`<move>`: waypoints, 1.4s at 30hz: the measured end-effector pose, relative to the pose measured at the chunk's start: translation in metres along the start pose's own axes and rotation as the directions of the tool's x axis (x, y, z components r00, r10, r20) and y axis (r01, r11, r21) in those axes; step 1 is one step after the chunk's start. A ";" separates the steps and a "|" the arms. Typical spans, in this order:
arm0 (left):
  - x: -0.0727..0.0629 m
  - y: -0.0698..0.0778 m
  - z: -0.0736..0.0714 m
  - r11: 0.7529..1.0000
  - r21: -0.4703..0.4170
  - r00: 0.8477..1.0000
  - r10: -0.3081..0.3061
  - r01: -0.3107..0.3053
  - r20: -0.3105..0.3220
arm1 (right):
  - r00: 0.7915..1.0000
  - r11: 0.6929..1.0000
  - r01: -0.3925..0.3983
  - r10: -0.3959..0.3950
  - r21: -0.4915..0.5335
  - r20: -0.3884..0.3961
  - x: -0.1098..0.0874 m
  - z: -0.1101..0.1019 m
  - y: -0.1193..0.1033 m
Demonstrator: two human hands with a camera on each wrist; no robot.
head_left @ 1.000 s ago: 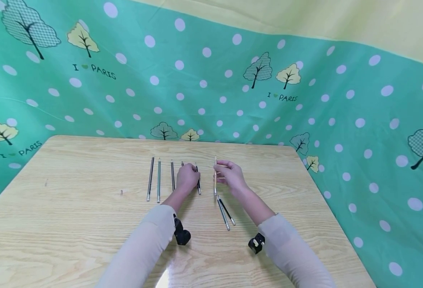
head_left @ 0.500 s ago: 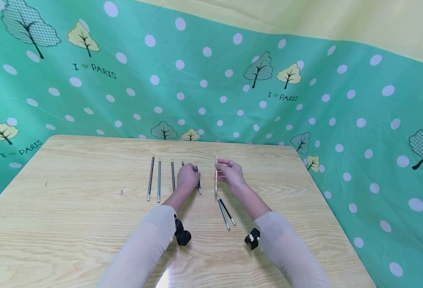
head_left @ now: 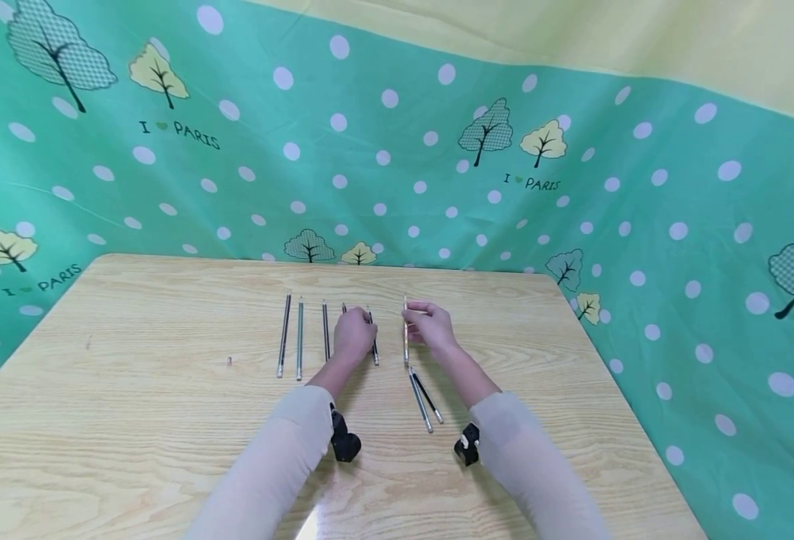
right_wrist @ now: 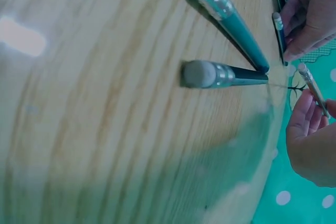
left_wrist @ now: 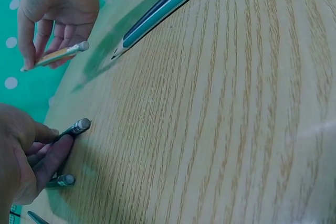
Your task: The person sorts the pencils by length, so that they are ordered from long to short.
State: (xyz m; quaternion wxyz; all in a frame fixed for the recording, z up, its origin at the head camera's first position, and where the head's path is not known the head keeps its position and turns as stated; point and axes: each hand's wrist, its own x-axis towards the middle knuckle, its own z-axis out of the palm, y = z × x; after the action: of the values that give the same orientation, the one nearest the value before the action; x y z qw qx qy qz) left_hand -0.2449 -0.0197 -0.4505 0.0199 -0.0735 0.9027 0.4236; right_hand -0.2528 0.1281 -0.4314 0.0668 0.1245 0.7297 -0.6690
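Note:
My left hand (head_left: pixel 353 334) rests low over the table, thumb and fingers pinching a dark pencil (head_left: pixel 374 352) with a white eraser. Most of another dark pencil (left_wrist: pixel 62 180) is hidden beneath that hand; its eraser end shows in the left wrist view. To the right, my right hand (head_left: pixel 431 328) holds a yellow-orange pencil (head_left: pixel 407 339) between thumb and fingers, its tip pointing away from me. Just below its eraser end lie a teal pencil (head_left: pixel 420 403) and a black pencil (head_left: pixel 429 399), close at their tips and spread at their erasers.
Left of my left hand, a dark pencil (head_left: pixel 284 337), a teal pencil (head_left: pixel 299 341) and another dark pencil (head_left: pixel 326 330) lie roughly parallel. A tiny pinkish bit (head_left: pixel 230 361) sits farther left on the wooden table (head_left: pixel 133 420). A green dotted curtain (head_left: pixel 370 150) hangs behind.
My right forearm has swung slightly inward to the left, while the yellow-orange pencil has barely shifted in my fingers. The left hand and the other pencils stay as they were.

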 end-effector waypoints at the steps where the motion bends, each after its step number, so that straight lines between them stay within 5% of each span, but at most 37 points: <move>1: 0.000 0.000 0.000 1.000 0.002 1.000 0.004 -0.004 -0.001 | 1.000 1.000 0.000 0.000 0.000 -0.002 0.001 0.000 0.001; 42: 0.002 0.001 0.004 1.000 0.025 1.000 -0.010 0.010 -0.014 | 0.999 0.994 -0.020 0.023 -0.103 0.025 0.015 0.019 0.008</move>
State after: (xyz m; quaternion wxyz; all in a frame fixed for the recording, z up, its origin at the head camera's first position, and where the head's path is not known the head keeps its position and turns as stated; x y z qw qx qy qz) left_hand -0.2467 -0.0168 -0.4525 0.0165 -0.0808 0.9077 0.4115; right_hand -0.2663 0.1112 -0.4449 0.0900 0.1198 0.7610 -0.6312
